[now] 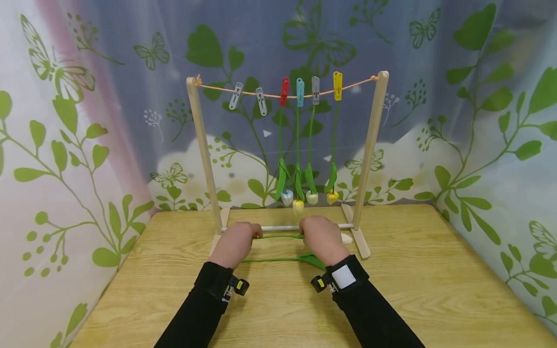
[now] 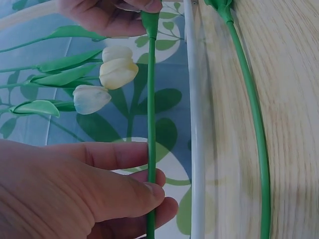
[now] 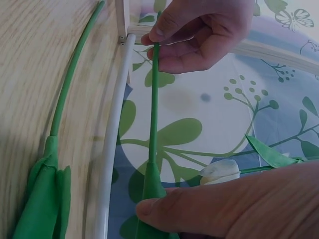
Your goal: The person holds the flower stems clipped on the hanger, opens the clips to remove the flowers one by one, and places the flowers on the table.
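Observation:
An artificial tulip is held level between both hands, its green stem [image 1: 278, 236] just in front of the rack's white bar. My left hand [image 1: 237, 243] pinches the stem toward its left end, thumb against fingers. My right hand [image 1: 323, 238] grips the green leaf base [image 3: 152, 186], thumb on top. Just beyond the right hand, a white bloom [image 1: 346, 238] shows. Nearer me, a second tulip [image 1: 278, 259] lies on the table, its green leaf [image 1: 312, 261] by the right wrist and its bloom hidden.
A wooden rack [image 1: 370, 150] with a white bottom bar [image 1: 280, 228] stands on the table [image 1: 278, 309]. From its orange cord [image 1: 217, 88], red, blue, grey and yellow clothespins [image 1: 337, 86] hold tulips [image 1: 298, 207] head-down. Two pale clothespins [image 1: 261, 101] hang without flowers. A patterned curtain [image 1: 165, 121] is behind.

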Tool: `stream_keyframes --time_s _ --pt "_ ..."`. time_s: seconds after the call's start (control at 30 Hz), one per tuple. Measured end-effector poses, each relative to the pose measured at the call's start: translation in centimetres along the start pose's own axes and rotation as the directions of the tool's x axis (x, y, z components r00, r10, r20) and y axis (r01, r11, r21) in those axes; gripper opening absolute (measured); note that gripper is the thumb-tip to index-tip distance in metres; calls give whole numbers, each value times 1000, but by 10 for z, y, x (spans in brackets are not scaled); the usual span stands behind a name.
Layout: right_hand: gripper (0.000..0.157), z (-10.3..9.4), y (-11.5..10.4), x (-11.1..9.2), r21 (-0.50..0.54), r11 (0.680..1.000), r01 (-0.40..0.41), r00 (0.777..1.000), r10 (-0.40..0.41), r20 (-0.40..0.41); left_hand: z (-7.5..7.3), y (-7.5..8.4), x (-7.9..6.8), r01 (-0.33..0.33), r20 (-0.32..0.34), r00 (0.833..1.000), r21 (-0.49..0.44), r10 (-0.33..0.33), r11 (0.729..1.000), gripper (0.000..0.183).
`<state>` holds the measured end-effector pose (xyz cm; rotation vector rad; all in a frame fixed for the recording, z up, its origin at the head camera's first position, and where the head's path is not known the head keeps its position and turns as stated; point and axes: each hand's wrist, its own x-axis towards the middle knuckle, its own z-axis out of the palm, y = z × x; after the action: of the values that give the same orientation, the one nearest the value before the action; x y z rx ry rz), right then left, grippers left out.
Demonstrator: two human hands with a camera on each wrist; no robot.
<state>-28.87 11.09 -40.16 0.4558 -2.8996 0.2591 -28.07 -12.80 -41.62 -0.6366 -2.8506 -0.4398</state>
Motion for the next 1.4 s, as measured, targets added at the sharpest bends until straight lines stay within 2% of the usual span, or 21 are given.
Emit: stream_keyframes --time_s 0.23,0.43,0.53,0.67,0.77,1.03,1.4 --pt "25 7 0 -3 19 1000 2 1000 -3 29 8 -1 -1 8 73 997 -33 -6 999 46" --pt "31 12 1 -4 7 1000 22 999 -22 24 16 -4 0 -3 77 997 -39 6 999 42" --pt "35 13 1 -4 7 1000 21 999 -22 33 19 -5 0 12 88 996 -33 -9 999 40" --pt "33 14 0 -6 15 1000 21 998 -22 54 20 -5 -1 29 129 991 -39 -24 999 39" --pt "35 14 0 -6 17 999 28 997 -30 69 20 -5 -2 18 145 989 -50 -10 999 37" --pt "39 12 0 -6 18 999 36 997 -37 72 20 -7 -1 -22 140 990 -81 34 997 37" --pt "54 14 -4 -5 12 998 55 997 -55 55 20 -11 -4 -12 178 984 -66 23 998 38"
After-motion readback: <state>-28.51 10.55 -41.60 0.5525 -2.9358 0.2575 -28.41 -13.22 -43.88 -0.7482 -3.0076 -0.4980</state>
